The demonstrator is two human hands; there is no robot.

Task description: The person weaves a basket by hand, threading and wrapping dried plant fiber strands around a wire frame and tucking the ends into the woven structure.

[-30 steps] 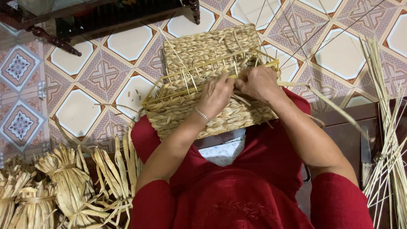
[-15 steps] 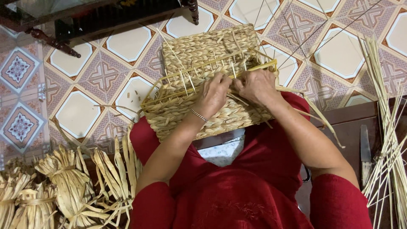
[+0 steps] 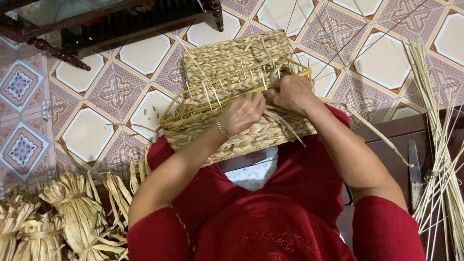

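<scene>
A half-woven straw basket (image 3: 227, 67) rests on my lap, tilted, its yellow frame rods and thin upright stakes showing along the open rim. My left hand (image 3: 240, 113) presses on the woven side near the rim, a thin bracelet at the wrist. Right beside it, my right hand (image 3: 289, 93) pinches a flat straw strand (image 3: 367, 126) at the rim; the strand trails off to the right. Both hands touch the basket and nearly touch each other.
Bundles of dried straw (image 3: 63, 217) lie at the lower left. Long pale reeds (image 3: 442, 159) lie along the right edge, with a knife (image 3: 414, 169) on a dark wooden board. A dark wooden furniture piece (image 3: 96, 24) stands at the top left on the patterned tile floor.
The basket has tipped slightly and shifted left under my hands. My fingers have worked the strand along the rim; both hands stay close together.
</scene>
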